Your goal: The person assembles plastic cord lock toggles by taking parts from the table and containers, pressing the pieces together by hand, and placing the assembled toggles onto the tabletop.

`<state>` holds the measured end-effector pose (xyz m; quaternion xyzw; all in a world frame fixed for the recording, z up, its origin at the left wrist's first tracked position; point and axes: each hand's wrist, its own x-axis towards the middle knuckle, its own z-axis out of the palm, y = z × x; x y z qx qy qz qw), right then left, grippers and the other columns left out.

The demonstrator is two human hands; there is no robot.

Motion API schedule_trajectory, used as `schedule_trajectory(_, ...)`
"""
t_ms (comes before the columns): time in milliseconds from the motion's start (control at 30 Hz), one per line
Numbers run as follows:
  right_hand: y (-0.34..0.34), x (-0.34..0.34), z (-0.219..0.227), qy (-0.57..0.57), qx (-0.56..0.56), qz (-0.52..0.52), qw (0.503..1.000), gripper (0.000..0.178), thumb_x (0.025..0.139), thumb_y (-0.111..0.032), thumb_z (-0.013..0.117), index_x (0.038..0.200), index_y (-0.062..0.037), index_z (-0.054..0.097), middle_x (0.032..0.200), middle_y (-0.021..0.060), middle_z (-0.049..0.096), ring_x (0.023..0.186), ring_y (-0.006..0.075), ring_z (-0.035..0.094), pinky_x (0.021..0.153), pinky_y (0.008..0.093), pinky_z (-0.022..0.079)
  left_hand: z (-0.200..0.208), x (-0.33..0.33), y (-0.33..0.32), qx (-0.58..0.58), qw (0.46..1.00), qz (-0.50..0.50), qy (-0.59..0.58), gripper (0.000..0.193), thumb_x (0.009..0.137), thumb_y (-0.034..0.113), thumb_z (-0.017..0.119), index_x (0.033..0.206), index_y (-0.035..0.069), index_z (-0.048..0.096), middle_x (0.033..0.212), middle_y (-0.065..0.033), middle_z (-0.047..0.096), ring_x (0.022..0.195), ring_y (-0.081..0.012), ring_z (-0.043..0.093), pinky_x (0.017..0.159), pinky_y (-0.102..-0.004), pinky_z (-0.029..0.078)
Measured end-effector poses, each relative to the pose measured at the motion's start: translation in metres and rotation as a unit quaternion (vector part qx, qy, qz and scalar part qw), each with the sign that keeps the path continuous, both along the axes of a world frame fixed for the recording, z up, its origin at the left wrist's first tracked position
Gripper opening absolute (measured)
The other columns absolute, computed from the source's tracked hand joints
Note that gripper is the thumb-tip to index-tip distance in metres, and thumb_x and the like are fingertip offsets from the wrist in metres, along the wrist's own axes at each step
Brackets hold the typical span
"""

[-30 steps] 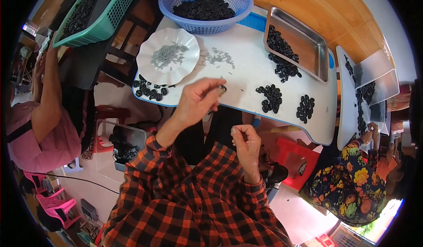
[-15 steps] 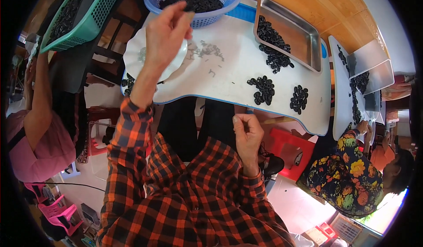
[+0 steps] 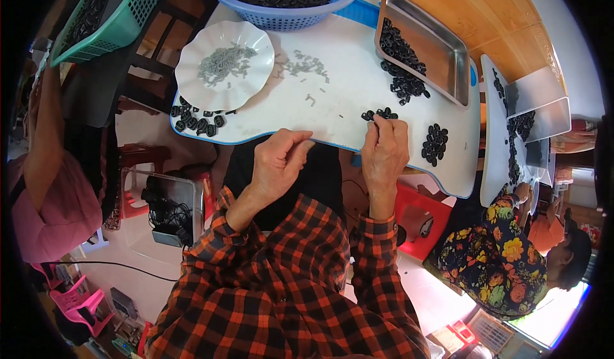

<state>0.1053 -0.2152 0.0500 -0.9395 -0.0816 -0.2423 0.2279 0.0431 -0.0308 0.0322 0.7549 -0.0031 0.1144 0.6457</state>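
head view: l hand just off nr edge of white table, w/ thumb + index tips close tog.; can't make out if gripping anything. r hand at nr edge too, w/ bent fingers, tips at mid pile of small black pcs; can't make out if gripping one. to its r, apart, r pile of same. behind, metal tray w/ black pcs at l end, more just outside nr rim. back l, scalloped plate w/ grey bits, more of same scattered r of it. black pcs also by plate's nr rim. behind plate, blue basket full of black pcs. far l, green basket. at r, co-worker in floral top.
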Motion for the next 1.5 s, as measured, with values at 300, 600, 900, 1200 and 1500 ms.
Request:
schedule_trajectory(300, 0.003, 0.007, -0.003, 0.02, 0.014, 0.039, 0.999, 0.01, 0.078, -0.003, 0.061, 0.087, -0.0036, 0.065, 0.085, 0.0107, 0.055, 0.078, 0.029, 0.056, 0.067, 0.0378, 0.046, -0.013, -0.005, -0.005, -0.027, 0.999, -0.014, 0.024, 0.012, 0.085, 0.0, 0.062, 0.096, -0.004, 0.062, 0.073, -0.0063, 0.058, 0.056, -0.0089, 0.056, 0.048, -0.0216, 0.044)
schedule_trajectory(600, 0.009, 0.001, -0.005, 0.014, 0.008, 0.055, 0.998, 0.008, 0.077, -0.004, 0.063, 0.085, -0.0037, 0.065, 0.084, 0.01, 0.056, 0.077, 0.0279, 0.057, 0.067, 0.0368, 0.046, -0.02, -0.006, -0.005, -0.052, 0.997, -0.028, 0.051, 0.013, 0.084, 0.0, 0.062, 0.096, -0.004, 0.062, 0.072, -0.0061, 0.057, 0.055, -0.0086, 0.056, 0.048, -0.0211, 0.044)
schedule_trajectory(900, 0.001, 0.008, 0.006, 0.034, 0.02, 0.032, 0.999, 0.007, 0.077, -0.006, 0.064, 0.084, -0.0048, 0.065, 0.083, 0.0093, 0.057, 0.072, 0.0265, 0.058, 0.063, 0.0351, 0.047, -0.03, -0.005, -0.004, -0.061, 0.996, -0.024, 0.059, 0.011, 0.085, 0.001, 0.062, 0.095, -0.005, 0.063, 0.072, -0.0065, 0.058, 0.054, -0.0086, 0.056, 0.048, -0.0215, 0.044)
schedule_trajectory(1200, 0.012, 0.005, -0.001, 0.079, -0.01, 0.058, 0.995, 0.006, 0.077, -0.009, 0.065, 0.082, -0.0052, 0.065, 0.081, 0.0097, 0.056, 0.074, 0.0288, 0.058, 0.065, 0.0381, 0.046, -0.028, -0.006, -0.002, -0.054, 0.997, -0.025, 0.052, 0.012, 0.084, 0.002, 0.063, 0.093, -0.005, 0.063, 0.074, -0.0083, 0.059, 0.055, -0.0115, 0.057, 0.048, -0.0239, 0.045)
schedule_trajectory(1500, 0.019, 0.01, -0.006, 0.044, -0.069, 0.067, 0.994, 0.007, 0.079, -0.007, 0.062, 0.081, -0.0021, 0.058, 0.081, 0.0129, 0.055, 0.074, 0.0318, 0.057, 0.064, 0.0398, 0.045, -0.008, 0.005, 0.012, 0.093, 0.993, -0.041, -0.062, 0.011, 0.08, 0.003, 0.066, 0.089, -0.001, 0.062, 0.076, -0.0121, 0.058, 0.061, -0.0237, 0.059, 0.052, -0.0293, 0.045)
